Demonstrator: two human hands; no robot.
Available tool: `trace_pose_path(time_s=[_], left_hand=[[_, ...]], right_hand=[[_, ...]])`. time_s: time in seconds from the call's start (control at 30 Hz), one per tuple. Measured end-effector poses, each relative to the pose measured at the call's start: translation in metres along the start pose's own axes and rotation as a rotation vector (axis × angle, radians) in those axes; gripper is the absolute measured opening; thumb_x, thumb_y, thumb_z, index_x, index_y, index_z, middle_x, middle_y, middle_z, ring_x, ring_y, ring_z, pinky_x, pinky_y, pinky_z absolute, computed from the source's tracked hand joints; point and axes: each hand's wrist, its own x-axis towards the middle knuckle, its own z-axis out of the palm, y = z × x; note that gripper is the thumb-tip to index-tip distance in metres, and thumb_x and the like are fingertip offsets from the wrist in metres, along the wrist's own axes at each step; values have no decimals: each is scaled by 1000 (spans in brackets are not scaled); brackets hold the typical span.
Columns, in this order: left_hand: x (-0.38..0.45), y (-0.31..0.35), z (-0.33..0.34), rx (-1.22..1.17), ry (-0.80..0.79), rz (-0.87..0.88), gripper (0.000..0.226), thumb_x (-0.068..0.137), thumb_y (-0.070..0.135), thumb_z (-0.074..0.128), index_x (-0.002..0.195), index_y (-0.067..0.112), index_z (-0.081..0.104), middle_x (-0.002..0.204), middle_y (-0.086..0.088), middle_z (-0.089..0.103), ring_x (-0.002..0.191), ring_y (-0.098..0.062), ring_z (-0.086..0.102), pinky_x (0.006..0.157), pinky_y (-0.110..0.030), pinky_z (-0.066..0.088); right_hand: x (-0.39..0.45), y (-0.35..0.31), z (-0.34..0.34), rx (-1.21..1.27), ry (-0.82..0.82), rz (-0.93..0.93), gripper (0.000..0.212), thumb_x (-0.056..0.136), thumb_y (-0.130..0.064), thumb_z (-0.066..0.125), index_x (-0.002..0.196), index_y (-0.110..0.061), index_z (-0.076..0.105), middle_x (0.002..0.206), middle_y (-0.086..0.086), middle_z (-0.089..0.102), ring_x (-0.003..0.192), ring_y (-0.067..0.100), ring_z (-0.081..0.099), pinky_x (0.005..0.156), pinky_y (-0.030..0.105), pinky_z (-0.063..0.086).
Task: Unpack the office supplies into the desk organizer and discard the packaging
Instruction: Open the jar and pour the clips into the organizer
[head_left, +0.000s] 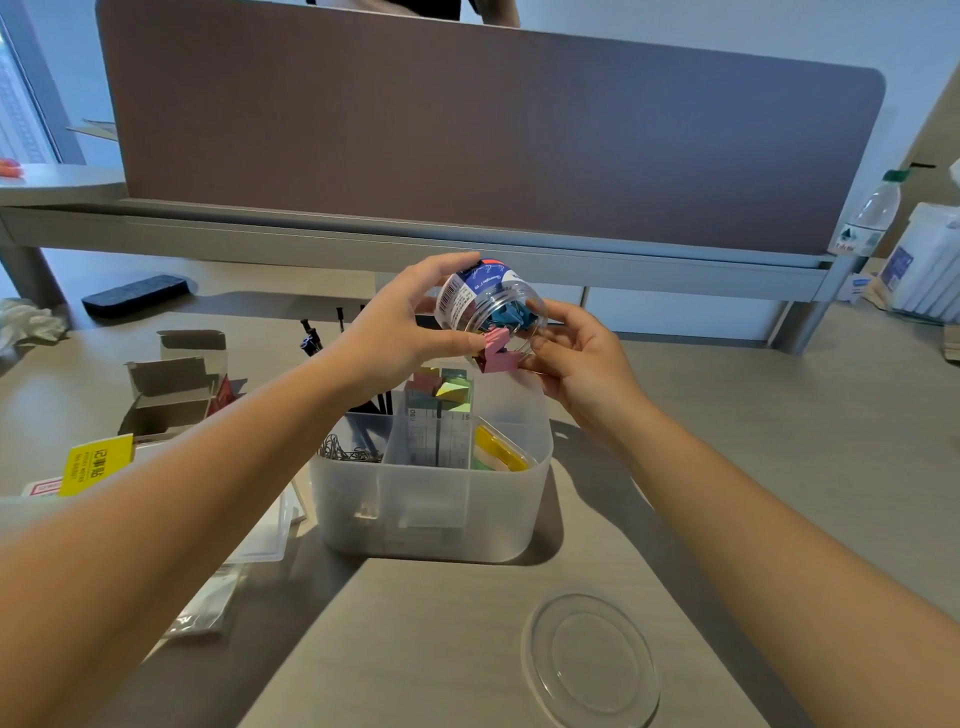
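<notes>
While the clear jar (488, 301) is gripped by the left hand (410, 322) above the organizer (436, 499), a pink clip (496, 353) is pinched by the right hand (576, 358).

My left hand (400, 322) covers the near side of the clear jar (488, 301), so how many binder clips (498, 353) sit inside I cannot tell. Its label print is too small to read. My left forearm hides part of the pens (311, 338) and of the opened cardboard box (176, 384). The clear lid (592, 660) is cut by the bottom edge. Through the frosted organizer (431, 514) wall, the contents blur.
</notes>
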Motion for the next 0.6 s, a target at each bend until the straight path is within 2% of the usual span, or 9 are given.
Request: trace_pose_path(time_s=[0.17,0.3,0.37,0.47,0.6], left_hand=[[1,0,2,87,33,32,72,74,5,68,134,26,34,140,-2,38,115,-8,37,79,-14,40],[1,0,3,116,21,38,76,72,3,69,134,26,32,140,-3,36,115,-7,35,70,-7,37],[1,1,3,126,19,40,77,73,2,68,135,26,30,141,-3,35,116,-7,34,74,-8,37],[0,2,3,117,18,19,80,74,0,66,138,26,25,143,-2,35,122,-11,37,88,-23,37],[-1,3,1,115,4,-12,81,74,0,66,139,21,24,141,-3,38,128,-19,39,101,-36,40]], right_hand=[[1,-2,-1,17,1,24,35,91,-3,42,122,-18,47,126,12,55,108,27,59,76,30,53],[-1,-1,-3,25,-16,21,34,91,-4,42,122,-18,48,123,12,56,105,27,61,73,27,54],[-2,-1,-4,29,-9,14,34,91,-5,42,121,-19,48,119,10,56,104,25,61,72,26,54],[-3,-3,-5,20,2,-4,33,91,-5,43,121,-18,49,109,4,54,98,22,60,73,27,53],[-6,-4,-6,3,6,-33,26,91,-5,44,110,-22,49,109,3,53,95,20,60,73,27,53]])
